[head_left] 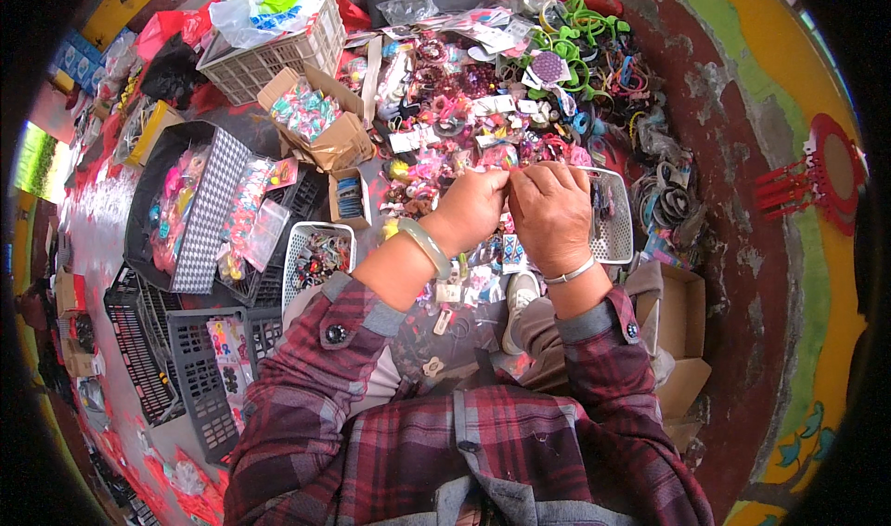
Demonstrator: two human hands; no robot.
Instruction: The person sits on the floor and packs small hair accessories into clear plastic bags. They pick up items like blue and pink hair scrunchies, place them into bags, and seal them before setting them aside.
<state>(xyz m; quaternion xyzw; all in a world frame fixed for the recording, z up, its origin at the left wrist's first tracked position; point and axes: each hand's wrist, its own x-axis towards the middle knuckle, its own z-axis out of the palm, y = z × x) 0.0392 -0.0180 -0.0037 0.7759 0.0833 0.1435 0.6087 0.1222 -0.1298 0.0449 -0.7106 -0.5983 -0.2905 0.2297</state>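
My left hand (470, 208) and my right hand (550, 212) meet fingertip to fingertip over a heap of small hair accessories (448, 122). Both are closed in a pinch. Whatever lies between the fingers is too small or hidden to make out. A pale bangle (428, 246) circles my left wrist and a thin metal bracelet (571, 271) my right. Just beside my right hand stands a white plastic basket (626, 218), partly covered by that hand. Cards, clips and pink ties lie beneath both hands.
Left of the heap are an open cardboard box (340, 147), a white perforated basket (320, 230), a houndstooth-patterned box (204, 206) and a grey crate (190, 359). Green headbands (577, 62) lie far right. Cardboard boxes (684, 317) stand by my right arm, near the wall (742, 275).
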